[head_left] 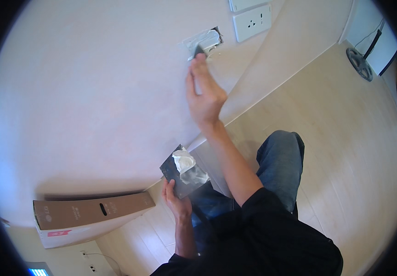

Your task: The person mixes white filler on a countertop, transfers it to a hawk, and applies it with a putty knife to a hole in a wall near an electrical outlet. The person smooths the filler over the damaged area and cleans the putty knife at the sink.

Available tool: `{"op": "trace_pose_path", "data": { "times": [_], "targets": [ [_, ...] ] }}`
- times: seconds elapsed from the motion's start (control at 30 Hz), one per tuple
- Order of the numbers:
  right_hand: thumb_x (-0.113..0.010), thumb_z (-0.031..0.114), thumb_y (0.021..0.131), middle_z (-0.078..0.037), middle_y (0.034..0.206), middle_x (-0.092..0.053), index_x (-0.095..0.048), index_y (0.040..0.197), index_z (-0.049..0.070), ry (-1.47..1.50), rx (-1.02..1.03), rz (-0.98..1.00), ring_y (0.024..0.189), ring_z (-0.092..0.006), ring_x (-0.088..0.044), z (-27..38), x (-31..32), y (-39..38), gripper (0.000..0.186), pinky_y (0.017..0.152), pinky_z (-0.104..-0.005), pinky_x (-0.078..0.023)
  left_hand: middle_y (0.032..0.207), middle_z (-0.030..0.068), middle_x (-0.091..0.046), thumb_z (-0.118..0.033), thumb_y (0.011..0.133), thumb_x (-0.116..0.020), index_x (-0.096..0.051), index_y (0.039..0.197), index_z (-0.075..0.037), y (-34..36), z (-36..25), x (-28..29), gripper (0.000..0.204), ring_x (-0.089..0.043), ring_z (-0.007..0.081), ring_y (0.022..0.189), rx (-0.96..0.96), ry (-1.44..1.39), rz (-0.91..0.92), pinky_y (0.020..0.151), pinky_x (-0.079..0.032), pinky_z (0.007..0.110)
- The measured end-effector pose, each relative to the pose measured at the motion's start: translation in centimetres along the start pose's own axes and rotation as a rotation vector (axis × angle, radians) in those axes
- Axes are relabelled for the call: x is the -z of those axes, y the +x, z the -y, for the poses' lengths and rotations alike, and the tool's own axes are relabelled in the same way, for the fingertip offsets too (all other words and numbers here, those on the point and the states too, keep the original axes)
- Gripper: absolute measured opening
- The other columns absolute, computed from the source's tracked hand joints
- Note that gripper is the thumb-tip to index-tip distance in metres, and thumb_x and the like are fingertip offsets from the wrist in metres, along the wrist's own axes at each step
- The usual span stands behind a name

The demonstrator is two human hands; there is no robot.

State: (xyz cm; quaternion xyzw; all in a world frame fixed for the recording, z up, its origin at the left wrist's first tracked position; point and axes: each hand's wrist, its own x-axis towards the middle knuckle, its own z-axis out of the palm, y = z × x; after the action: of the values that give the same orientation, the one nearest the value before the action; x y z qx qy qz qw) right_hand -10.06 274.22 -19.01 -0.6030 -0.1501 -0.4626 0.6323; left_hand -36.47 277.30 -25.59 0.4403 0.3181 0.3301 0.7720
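The patch of white filler [203, 40] lies on the wall at the far middle of the scene, a dark, ragged gap showing at its right end. A small dark scraper [199, 50] touches it, gripped by the fingers of the right hand [206, 94]. The hands are apart: nearer and to the left, the left hand [178, 206] is closed on the near edge of a dark flat plate [171, 169] bearing a heap of white paste [183, 161]. Just right of the patch is a white socket panel [252, 25]; another beyond it is cut off. A brown and white box [93, 212] stands against the wall at the near left, and a bent knee in jeans [279, 158] takes up room right of the right forearm. At the far right is a round grey base [359, 64].

The fingers cover most of the scraper, and the left thumb's grip is hard to make out. A lit screen [37, 272] at the near left is cut off. The wall [111, 92] is pale and smooth; the floor [336, 133] is light, wood-look boards.
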Motion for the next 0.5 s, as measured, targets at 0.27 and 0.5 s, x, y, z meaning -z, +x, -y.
{"op": "trace_pose_path", "data": {
  "times": [0.27,0.5],
  "targets": [
    [-0.063,0.0,0.094,-0.017,0.109,-0.068,-0.063,0.114,-0.009,0.755,-0.945,-0.01,0.099,-0.0191,-0.068,6.8,2.3,-1.8,0.022,0.088,-0.0325,-0.059,0.131,0.0163,-0.054,-0.007,0.089,-0.067,-0.053,0.128,0.007,3.4,2.5,-0.7,0.044,-0.059,0.0214,0.112,0.135,-0.083,-0.132,0.095,-0.05,0.035],
    [-0.06,-0.002,0.094,-0.017,0.104,-0.067,-0.062,0.113,-0.009,0.979,-1.319,0.41,0.094,-0.0233,-0.069,6.5,8.3,1.6,0.021,0.092,-0.0357,-0.059,0.11,0.0105,-0.067,-0.011,0.094,-0.054,-0.056,0.124,0.006,6.6,2.0,-3.6,0.035,-0.064,0.0165,0.099,0.136,-0.278,0.238,0.088,-0.052,0.03]
  ]
}}
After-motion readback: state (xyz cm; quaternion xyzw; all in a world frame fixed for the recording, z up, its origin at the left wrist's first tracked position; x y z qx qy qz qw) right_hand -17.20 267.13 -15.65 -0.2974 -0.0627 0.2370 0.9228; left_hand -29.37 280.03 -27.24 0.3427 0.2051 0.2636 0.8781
